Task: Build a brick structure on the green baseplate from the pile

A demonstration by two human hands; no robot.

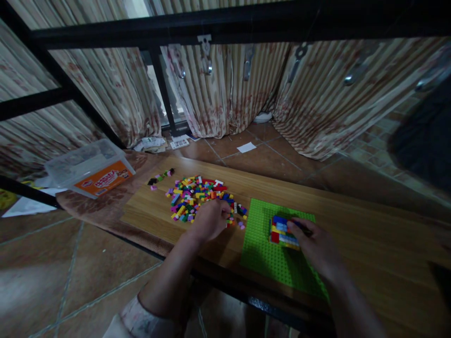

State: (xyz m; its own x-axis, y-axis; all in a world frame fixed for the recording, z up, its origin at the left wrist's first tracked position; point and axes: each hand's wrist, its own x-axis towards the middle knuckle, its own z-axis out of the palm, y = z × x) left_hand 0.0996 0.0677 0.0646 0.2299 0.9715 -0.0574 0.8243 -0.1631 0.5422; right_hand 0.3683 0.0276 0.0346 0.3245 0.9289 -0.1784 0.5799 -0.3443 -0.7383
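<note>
My left hand (211, 219) is at the near right side of a loose pile of toy building bricks (186, 192). Its fingers are curled down and pressed together, and whatever is between them is hidden. A small block built from blue, yellow, red and white bricks (281, 231) is gripped in my right hand (319, 244), thumb on top. That block is over the green studded baseplate (260, 244); whether it touches the plate I cannot tell. Part of it is covered by my fingers.
A wooden board (366, 225) carries the bricks and baseplate. A small chain of bricks (161, 176) lies at its far left, beyond which is a clear plastic box (89, 166) with an orange label. Curtains (225, 94) and a dark metal frame (225, 23) stand behind.
</note>
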